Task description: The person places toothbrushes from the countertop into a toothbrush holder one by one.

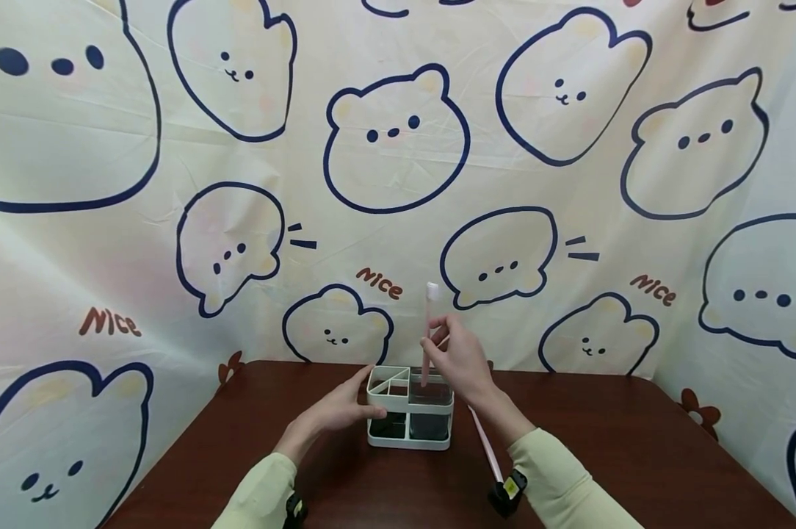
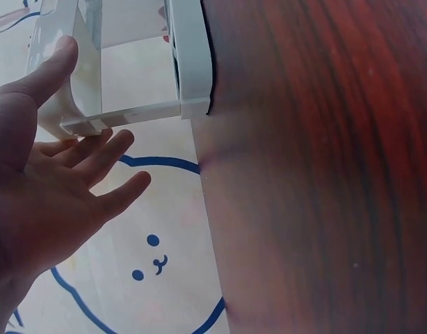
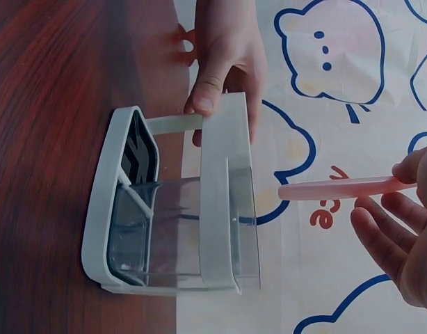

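Observation:
A white two-tier toothbrush holder (image 1: 407,444) stands on the table, with divided slots at its left and a clear cup (image 3: 179,236) at its right. My left hand (image 1: 337,408) grips its left side, the thumb in front of the upper tier and the fingers behind. Upright above the cup is a pink toothbrush (image 1: 427,327), white head at the top. The right hand (image 1: 457,353) pinches its handle between thumb and fingers. In the right wrist view, the handle's lower tip (image 3: 286,192) points at the cup's opening, a short gap above the rim.
On the dark wooden table (image 1: 570,441), a second slim pink stick (image 1: 485,441) lies right of the holder, its near end hidden by the black wrist camera (image 1: 506,496). A curtain (image 1: 398,176) with bear drawings hangs directly behind the table's far edge.

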Action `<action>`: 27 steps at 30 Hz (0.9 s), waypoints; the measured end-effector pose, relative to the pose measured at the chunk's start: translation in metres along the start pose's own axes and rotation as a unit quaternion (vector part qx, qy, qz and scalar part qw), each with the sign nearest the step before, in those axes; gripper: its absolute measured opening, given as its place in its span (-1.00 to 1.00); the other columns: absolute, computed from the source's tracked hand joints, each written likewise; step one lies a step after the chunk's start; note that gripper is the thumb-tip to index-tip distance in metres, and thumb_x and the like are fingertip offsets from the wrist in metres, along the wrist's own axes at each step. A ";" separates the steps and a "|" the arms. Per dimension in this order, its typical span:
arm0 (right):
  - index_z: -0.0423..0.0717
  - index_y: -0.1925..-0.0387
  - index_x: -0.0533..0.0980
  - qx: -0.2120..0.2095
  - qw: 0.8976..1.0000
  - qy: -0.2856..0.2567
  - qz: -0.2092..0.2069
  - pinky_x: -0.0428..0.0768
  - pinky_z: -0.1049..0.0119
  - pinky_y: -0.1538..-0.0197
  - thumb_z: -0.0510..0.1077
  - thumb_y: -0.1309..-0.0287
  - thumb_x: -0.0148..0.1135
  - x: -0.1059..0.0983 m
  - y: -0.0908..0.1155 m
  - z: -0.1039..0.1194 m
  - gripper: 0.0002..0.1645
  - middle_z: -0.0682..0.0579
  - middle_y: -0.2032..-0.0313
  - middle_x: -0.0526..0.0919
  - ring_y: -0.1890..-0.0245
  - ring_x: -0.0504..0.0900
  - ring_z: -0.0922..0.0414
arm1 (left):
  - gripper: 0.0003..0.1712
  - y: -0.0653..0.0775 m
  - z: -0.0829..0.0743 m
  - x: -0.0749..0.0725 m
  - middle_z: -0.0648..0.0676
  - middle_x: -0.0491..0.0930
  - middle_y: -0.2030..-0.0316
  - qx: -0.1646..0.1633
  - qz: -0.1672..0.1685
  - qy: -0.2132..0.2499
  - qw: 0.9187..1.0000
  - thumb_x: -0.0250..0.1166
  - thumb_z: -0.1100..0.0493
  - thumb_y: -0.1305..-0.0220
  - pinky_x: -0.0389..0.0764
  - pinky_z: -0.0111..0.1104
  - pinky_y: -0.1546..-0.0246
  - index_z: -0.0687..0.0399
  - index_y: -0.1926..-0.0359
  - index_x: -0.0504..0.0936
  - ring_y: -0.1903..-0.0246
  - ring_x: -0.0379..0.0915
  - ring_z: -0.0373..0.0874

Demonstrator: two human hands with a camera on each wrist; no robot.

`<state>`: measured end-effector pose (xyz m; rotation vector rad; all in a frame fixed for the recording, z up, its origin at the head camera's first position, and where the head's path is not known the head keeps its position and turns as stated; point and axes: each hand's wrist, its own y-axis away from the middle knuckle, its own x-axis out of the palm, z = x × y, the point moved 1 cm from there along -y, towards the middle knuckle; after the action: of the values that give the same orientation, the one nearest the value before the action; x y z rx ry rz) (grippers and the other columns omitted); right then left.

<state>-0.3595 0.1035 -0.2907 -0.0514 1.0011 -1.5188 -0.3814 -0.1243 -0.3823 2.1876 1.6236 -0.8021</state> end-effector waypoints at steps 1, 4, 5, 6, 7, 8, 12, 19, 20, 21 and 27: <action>-0.11 0.05 0.47 -0.002 1.000 -0.001 -0.001 0.62 0.36 0.45 -0.20 -0.25 0.30 0.001 0.000 0.000 -0.73 0.01 0.39 0.61 0.48 0.60 0.18 | 0.10 0.000 0.000 0.000 0.23 0.16 -0.49 0.002 0.001 0.000 1.000 0.46 -0.02 -0.17 0.18 0.26 -0.37 0.03 -0.56 0.01 -0.40 0.18 0.22; -0.12 0.06 0.47 -0.006 1.000 -0.006 -0.002 0.62 0.36 0.46 -0.20 -0.25 0.30 0.004 -0.001 0.002 -0.74 0.01 0.40 0.61 0.49 0.61 0.16 | 0.09 -0.001 0.001 -0.001 0.22 0.17 -0.48 0.008 0.001 -0.004 1.000 0.46 -0.03 -0.17 0.19 0.25 -0.37 0.03 -0.56 0.01 -0.40 0.19 0.19; -0.12 0.06 0.48 -0.005 1.000 -0.009 -0.002 0.61 0.35 0.46 -0.20 -0.24 0.30 0.005 -0.002 0.002 -0.74 0.01 0.40 0.61 0.48 0.62 0.14 | 0.09 -0.002 0.001 -0.001 0.21 0.17 -0.48 0.010 0.001 -0.005 1.000 0.46 -0.03 -0.17 0.19 0.24 -0.37 0.02 -0.56 0.02 -0.40 0.19 0.18; -0.12 0.07 0.48 -0.005 1.000 -0.013 -0.001 0.61 0.35 0.46 -0.20 -0.24 0.30 0.006 -0.002 0.002 -0.74 0.01 0.40 0.62 0.47 0.63 0.11 | 0.09 -0.002 0.001 -0.002 0.20 0.17 -0.49 0.011 0.001 -0.006 1.000 0.46 -0.03 -0.16 0.19 0.24 -0.38 0.02 -0.56 0.02 -0.41 0.19 0.17; -0.11 0.07 0.48 -0.004 1.000 -0.015 -0.001 0.61 0.35 0.45 -0.20 -0.24 0.30 0.008 -0.002 0.003 -0.74 0.01 0.40 0.62 0.47 0.63 0.10 | 0.09 -0.002 0.001 -0.002 0.20 0.17 -0.49 0.011 0.001 -0.007 1.000 0.46 -0.03 -0.16 0.19 0.24 -0.38 0.01 -0.56 0.02 -0.41 0.19 0.16; -0.11 0.07 0.48 -0.002 1.000 -0.018 -0.001 0.61 0.34 0.45 -0.20 -0.24 0.30 0.009 -0.002 0.003 -0.74 0.01 0.40 0.62 0.47 0.63 0.09 | 0.09 -0.002 0.001 -0.002 0.20 0.17 -0.49 0.012 0.001 -0.007 1.000 0.46 -0.03 -0.17 0.19 0.24 -0.38 0.01 -0.56 0.02 -0.41 0.18 0.16; -0.11 0.07 0.48 0.003 1.000 -0.024 0.003 0.63 0.35 0.43 -0.19 -0.25 0.30 0.013 -0.002 0.004 -0.75 0.01 0.39 0.62 0.46 0.64 0.07 | 0.09 -0.001 0.002 -0.003 0.20 0.16 -0.49 0.014 0.002 -0.005 1.000 0.46 -0.02 -0.17 0.18 0.24 -0.38 0.00 -0.56 0.01 -0.41 0.18 0.16; -0.09 0.07 0.48 0.002 1.000 -0.029 0.013 0.65 0.38 0.41 -0.18 -0.25 0.31 0.020 0.001 0.002 -0.75 0.03 0.39 0.63 0.49 0.62 0.19 | 0.10 -0.001 0.002 -0.002 0.20 0.19 -0.47 0.019 0.007 0.000 1.000 0.47 -0.03 -0.16 0.19 0.24 -0.38 0.01 -0.56 0.02 -0.40 0.20 0.16; -0.09 0.07 0.48 0.002 1.000 -0.027 0.015 0.64 0.38 0.41 -0.18 -0.25 0.31 0.022 0.002 0.002 -0.74 0.03 0.39 0.63 0.49 0.62 0.20 | 0.09 -0.001 0.002 -0.002 0.20 0.20 -0.47 0.021 0.008 0.002 1.000 0.47 -0.02 -0.16 0.19 0.24 -0.38 0.01 -0.56 0.02 -0.39 0.21 0.16; -0.08 0.07 0.48 0.003 1.000 -0.026 0.017 0.64 0.37 0.41 -0.18 -0.25 0.31 0.023 0.002 0.001 -0.74 0.03 0.39 0.63 0.49 0.62 0.19 | 0.08 -0.001 0.002 -0.002 0.19 0.21 -0.47 0.021 0.009 0.004 1.000 0.46 -0.01 -0.17 0.19 0.23 -0.38 0.01 -0.55 0.03 -0.39 0.22 0.16; -0.09 0.05 0.48 0.008 0.999 -0.018 0.026 0.64 0.40 0.41 -0.18 -0.25 0.31 0.029 0.006 -0.002 -0.73 0.04 0.38 0.63 0.46 0.64 0.14 | 0.07 -0.001 0.001 -0.002 0.22 0.22 -0.46 0.021 0.010 0.002 1.000 0.45 0.01 -0.18 0.21 0.22 -0.37 0.04 -0.55 0.02 -0.38 0.23 0.16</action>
<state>-0.3633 0.0812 -0.3106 -0.0415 0.9546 -1.4723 -0.3832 -0.1263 -0.3816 2.2314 1.5994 -0.8328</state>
